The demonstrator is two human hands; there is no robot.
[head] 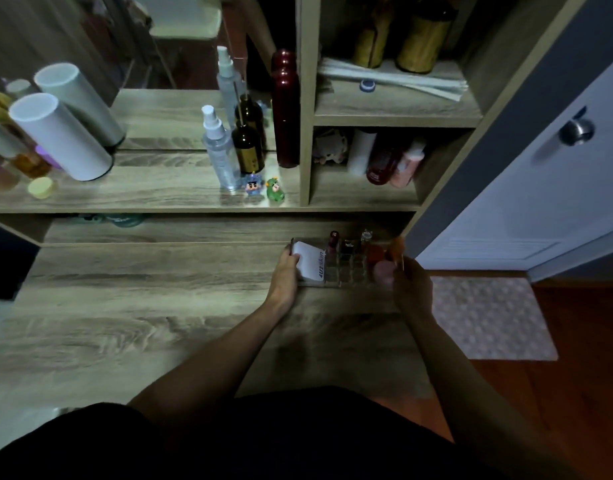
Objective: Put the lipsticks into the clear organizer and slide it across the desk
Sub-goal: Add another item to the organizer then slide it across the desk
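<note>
Forearms reach out from 6 o'clock over the grey-brown wood-grain desk top [131,306], both meeting at the clear acrylic compartmented organizer [346,271], which sits on the desk at about 1 o'clock, close under the shelf unit and near the desk's right edge.

Left hand [285,271]: fingers curled around the organizer's left end, thumb up against a white squarish card or box with printed lettering [310,259] that stands in that end. Partly closed, in contact; looks like a bracing hold.

Right hand [407,284]: closed around the organizer's right end, fingers blurred. Reddish and orange shapes by the fingertips; cannot tell if a lipstick is pinched there or only the wall is held.

Dark red lipstick tube [333,241] and one or two more tubes stand upright in the rear cells.

Handling, as judged: organizer is rigid, light, hard plastic, likely slick on this laminate, so it should slide easily. Upright tubes are top-heavy and loose in their cells; a jerk could tip them. Best hold is low on both end walls, pushing evenly, as the hands are placed now.

Farther, 12 o'clock: clear spray bottle [219,150], amber glass bottle [247,147], tall dark red bottle [285,109] on the shelf.
</note>
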